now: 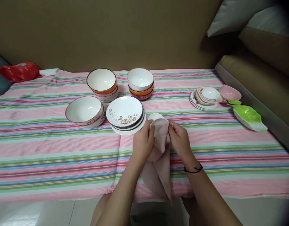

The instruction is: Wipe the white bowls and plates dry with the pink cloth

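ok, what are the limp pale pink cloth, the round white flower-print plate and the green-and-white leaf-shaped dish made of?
Pale pink cloth: fabric, matte; soft folds, hanging tip.
White flower-print plate: probably glazed ceramic; smooth, faint sheen.
Green-and-white leaf-shaped dish: glossy, bright highlights; glazed ceramic or plastic, can't tell.

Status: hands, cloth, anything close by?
Left hand and right hand: both gripping pink cloth. Lower end hangs loose. Small white dish just beyond, partly hidden.

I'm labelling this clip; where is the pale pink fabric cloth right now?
In the head view, the cloth hangs just right of centre, held by the left hand and right hand, right of the flower-printed round white plate.
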Demonstrator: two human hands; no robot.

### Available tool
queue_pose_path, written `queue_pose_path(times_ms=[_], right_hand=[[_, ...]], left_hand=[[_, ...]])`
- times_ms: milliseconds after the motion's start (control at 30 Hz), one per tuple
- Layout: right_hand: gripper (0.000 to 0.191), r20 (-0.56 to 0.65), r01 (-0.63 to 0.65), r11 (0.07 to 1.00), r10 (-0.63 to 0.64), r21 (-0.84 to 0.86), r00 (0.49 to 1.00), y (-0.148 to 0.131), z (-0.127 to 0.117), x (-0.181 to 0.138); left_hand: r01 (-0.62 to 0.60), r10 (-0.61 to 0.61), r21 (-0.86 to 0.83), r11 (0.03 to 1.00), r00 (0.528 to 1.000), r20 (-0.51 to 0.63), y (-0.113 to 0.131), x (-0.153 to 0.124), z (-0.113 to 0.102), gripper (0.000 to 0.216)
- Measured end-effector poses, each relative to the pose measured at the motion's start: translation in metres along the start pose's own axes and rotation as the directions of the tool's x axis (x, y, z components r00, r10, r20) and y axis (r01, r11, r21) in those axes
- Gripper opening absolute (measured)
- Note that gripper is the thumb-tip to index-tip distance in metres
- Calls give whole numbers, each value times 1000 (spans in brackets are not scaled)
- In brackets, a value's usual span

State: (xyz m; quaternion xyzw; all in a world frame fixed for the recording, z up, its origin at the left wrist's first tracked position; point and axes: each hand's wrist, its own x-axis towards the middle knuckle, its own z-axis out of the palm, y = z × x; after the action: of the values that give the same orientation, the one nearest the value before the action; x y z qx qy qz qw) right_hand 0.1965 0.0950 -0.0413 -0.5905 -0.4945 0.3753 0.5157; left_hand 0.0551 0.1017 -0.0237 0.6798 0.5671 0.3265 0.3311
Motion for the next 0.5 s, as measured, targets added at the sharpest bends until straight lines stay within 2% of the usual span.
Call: queue_pose_path(times_ms=[267, 367, 500], right_hand=[[32, -7, 33, 999, -33, -1, 999, 0, -2, -2], [28, 30, 87, 996, -86, -27, 996, 0, -3, -1], [31, 75, 175, 984, -173, -19, 982, -2, 0, -1]], left_hand=[[-110, 96, 164, 980, 991, 91, -2, 2, -10, 33], [-129, 106, 185, 974, 986, 130, -1, 2, -9, 34], [-105, 86, 166, 981, 990, 113, -1, 2, -7, 34]])
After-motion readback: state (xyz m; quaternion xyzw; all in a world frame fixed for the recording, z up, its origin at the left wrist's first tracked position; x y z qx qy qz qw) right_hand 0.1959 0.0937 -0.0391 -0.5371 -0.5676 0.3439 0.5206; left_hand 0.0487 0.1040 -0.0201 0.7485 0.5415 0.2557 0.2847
